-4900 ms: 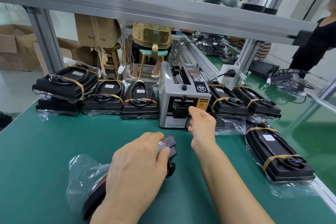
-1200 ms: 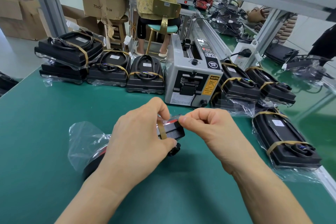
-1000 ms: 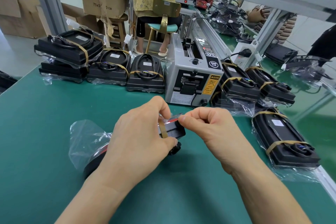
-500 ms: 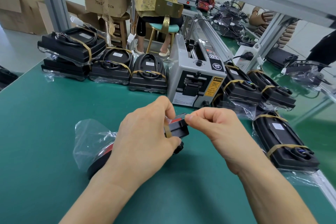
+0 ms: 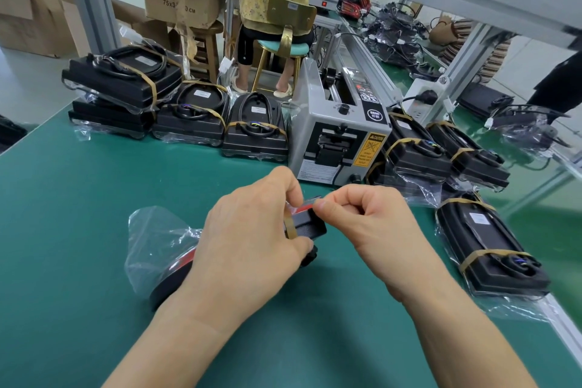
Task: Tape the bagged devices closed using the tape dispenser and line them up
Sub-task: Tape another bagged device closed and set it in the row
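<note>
Step in hand: we judged the taping of one bagged device (image 5: 311, 225) under way at mid-table.
Left hand (image 5: 252, 239): we saw it curled over the device, pinning a tan tape strip (image 5: 289, 227).
Right hand (image 5: 368, 217): we saw its fingertips pinching the tape's far end.
Done: taped devices (image 5: 255, 132) stood in rows either side of the tape dispenser (image 5: 338, 138).
Left: we judged this one not yet sealed or lined up.
</note>
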Demonstrator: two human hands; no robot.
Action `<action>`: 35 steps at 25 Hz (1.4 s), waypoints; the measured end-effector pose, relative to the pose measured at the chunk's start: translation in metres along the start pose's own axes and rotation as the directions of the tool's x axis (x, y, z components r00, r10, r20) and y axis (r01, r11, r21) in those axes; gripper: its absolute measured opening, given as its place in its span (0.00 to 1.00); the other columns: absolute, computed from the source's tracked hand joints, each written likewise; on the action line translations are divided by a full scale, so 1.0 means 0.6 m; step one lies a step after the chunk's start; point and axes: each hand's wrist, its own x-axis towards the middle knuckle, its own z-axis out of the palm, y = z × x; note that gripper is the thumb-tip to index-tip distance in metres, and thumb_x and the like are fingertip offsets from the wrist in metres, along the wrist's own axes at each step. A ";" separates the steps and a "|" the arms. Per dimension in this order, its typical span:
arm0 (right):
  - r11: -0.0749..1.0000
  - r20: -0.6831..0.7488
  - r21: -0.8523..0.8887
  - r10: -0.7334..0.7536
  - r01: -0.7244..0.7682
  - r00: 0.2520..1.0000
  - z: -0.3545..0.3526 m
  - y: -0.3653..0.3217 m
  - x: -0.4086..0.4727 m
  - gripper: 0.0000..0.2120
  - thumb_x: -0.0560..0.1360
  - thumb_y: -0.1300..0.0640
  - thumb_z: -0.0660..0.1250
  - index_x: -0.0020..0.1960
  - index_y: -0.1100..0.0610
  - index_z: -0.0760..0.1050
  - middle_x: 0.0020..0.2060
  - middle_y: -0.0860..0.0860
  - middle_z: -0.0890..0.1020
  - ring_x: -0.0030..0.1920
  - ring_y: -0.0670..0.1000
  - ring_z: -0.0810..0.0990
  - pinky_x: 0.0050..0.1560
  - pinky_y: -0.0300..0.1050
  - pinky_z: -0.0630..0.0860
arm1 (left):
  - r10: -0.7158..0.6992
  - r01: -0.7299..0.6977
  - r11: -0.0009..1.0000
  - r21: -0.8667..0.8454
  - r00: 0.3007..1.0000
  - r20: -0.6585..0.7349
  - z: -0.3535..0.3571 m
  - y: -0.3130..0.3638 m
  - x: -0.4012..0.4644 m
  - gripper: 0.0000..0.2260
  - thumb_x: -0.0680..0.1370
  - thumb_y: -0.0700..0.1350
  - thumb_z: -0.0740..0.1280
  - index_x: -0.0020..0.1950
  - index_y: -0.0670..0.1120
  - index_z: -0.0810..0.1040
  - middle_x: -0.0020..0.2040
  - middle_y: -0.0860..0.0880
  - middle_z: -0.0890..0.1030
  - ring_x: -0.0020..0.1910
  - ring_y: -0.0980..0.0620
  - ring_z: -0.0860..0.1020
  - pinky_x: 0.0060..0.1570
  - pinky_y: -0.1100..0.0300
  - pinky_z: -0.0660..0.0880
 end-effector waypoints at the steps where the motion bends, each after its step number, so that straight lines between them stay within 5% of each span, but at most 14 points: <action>1: 1.000 -0.013 -0.027 -0.015 0.015 1.000 0.001 0.000 -0.001 0.11 0.73 0.55 0.71 0.35 0.60 0.80 0.20 0.44 0.61 0.23 0.43 0.58 0.24 0.33 0.57 | -0.001 0.001 1.000 -0.004 1.000 -0.001 0.000 0.001 0.000 0.18 0.64 0.48 0.76 0.44 0.54 0.69 0.42 0.58 0.79 0.40 0.55 0.76 0.42 0.57 0.71; 6: 0.990 -0.066 -0.131 -0.053 0.044 0.996 0.003 -0.002 -0.007 0.11 0.72 0.53 0.71 0.33 0.56 0.79 0.18 0.45 0.62 0.22 0.44 0.60 0.24 0.34 0.57 | -0.003 0.003 1.000 -0.016 1.000 -0.007 0.000 0.004 -0.001 0.18 0.63 0.48 0.76 0.44 0.54 0.70 0.42 0.58 0.80 0.41 0.54 0.77 0.44 0.54 0.73; 13: 0.996 0.019 0.093 0.013 -0.015 1.000 -0.002 0.003 -0.006 0.10 0.72 0.55 0.70 0.37 0.61 0.79 0.29 0.53 0.70 0.32 0.47 0.64 0.30 0.37 0.62 | -0.003 0.003 0.999 -0.038 1.000 -0.002 -0.001 0.004 -0.003 0.17 0.63 0.47 0.76 0.43 0.54 0.70 0.43 0.58 0.80 0.40 0.54 0.77 0.44 0.55 0.73; 19: 0.997 0.052 0.071 0.025 -0.029 0.998 -0.004 -0.002 -0.008 0.12 0.72 0.54 0.70 0.30 0.53 0.78 0.22 0.44 0.63 0.27 0.45 0.60 0.26 0.33 0.58 | -0.004 0.004 0.999 -0.035 1.000 0.000 0.000 0.000 -0.002 0.17 0.63 0.47 0.76 0.43 0.54 0.70 0.42 0.58 0.80 0.39 0.56 0.76 0.42 0.58 0.71; 26: 0.997 0.034 0.072 0.024 -0.026 0.999 -0.001 -0.001 -0.005 0.11 0.73 0.56 0.70 0.34 0.61 0.79 0.22 0.45 0.64 0.28 0.45 0.62 0.28 0.36 0.61 | -0.001 0.001 0.999 -0.033 1.000 -0.001 0.000 0.000 -0.003 0.17 0.63 0.47 0.76 0.44 0.54 0.70 0.42 0.58 0.80 0.39 0.56 0.76 0.42 0.57 0.72; 35: 0.986 -0.108 -0.167 -0.044 0.025 0.993 0.012 -0.005 -0.014 0.11 0.72 0.53 0.71 0.33 0.55 0.79 0.19 0.46 0.62 0.24 0.46 0.60 0.26 0.37 0.57 | 0.013 -0.013 1.000 -0.022 1.000 -0.020 0.001 0.000 -0.003 0.17 0.63 0.47 0.76 0.43 0.53 0.70 0.40 0.57 0.79 0.38 0.56 0.76 0.42 0.57 0.72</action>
